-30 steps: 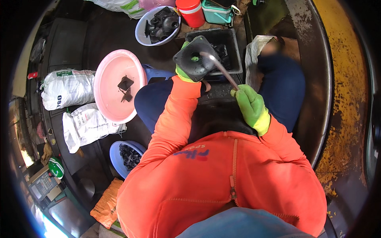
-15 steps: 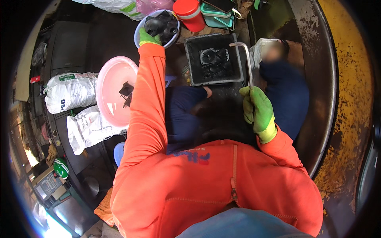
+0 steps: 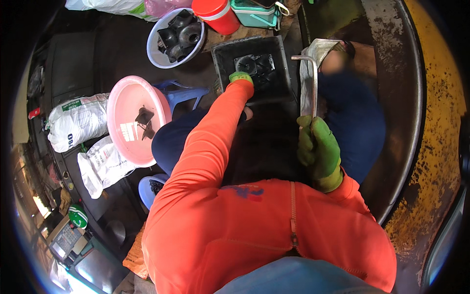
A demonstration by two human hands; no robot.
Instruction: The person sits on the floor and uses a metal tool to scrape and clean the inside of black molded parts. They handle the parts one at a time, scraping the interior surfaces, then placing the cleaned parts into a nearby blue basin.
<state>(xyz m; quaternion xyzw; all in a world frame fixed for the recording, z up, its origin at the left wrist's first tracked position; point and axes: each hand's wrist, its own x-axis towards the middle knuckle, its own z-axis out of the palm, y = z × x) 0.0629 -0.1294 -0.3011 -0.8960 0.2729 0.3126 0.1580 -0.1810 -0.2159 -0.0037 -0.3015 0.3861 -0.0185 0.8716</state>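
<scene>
My right hand (image 3: pixel 319 153), in a green glove, is closed round the lower end of a bent metal rod (image 3: pixel 315 88). The rod stands upright and its hooked top points left. Across at the black crate (image 3: pixel 224 59), my gloved left hand (image 3: pixel 241 77) reaches over the near left rim. Its fingers are not clear enough to show whether they grip anything. Black plastic parts (image 3: pixel 254 63) lie inside the crate, one of them squarish with a round centre. More black cupped parts (image 3: pixel 181 36) fill a pale blue basin (image 3: pixel 152 51) at the upper left.
A pink basin (image 3: pixel 116 105) with a few dark pieces stands left, beside white sacks (image 3: pixel 81 122). Behind it is a blue stool (image 3: pixel 178 95). A red container (image 3: pixel 215 14) and teal box (image 3: pixel 254 17) sit at the back. Rusty yellow metal (image 3: pixel 431 122) runs along the right.
My left hand has left the black parts in the pale blue basin and moved right and nearer, into the black crate. My right hand still holds the rod, slightly lower in view.
</scene>
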